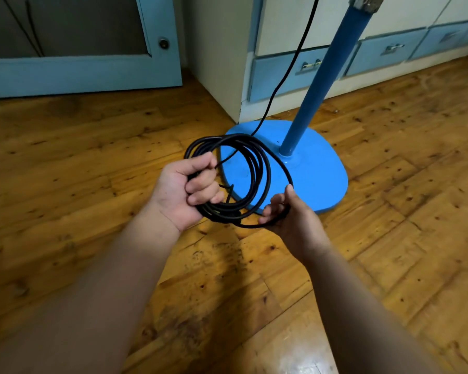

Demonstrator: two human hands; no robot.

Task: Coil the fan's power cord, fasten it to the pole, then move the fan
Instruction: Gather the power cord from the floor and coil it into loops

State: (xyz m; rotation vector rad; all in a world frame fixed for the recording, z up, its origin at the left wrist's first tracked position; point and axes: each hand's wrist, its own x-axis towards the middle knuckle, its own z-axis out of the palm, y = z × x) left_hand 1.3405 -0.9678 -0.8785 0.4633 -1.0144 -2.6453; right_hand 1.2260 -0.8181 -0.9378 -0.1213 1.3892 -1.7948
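The fan's black power cord (257, 163) is wound into a coil of several loops, held above the floor in front of the fan's blue base (316, 171). My left hand (184, 190) is closed around the coil's left side. My right hand (289, 214) pinches the outermost loop at the lower right. One strand of the cord (295, 60) rises from the coil up out of the top of the view. The blue pole (324, 76) stands tilted on the base, just right of the coil. The fan's head is out of view.
Wooden parquet floor (79, 184) spreads all around. A white cabinet with blue drawers (308, 66) stands right behind the base. A blue-framed door (92, 71) is at the back left, with a recess between it and the cabinet.
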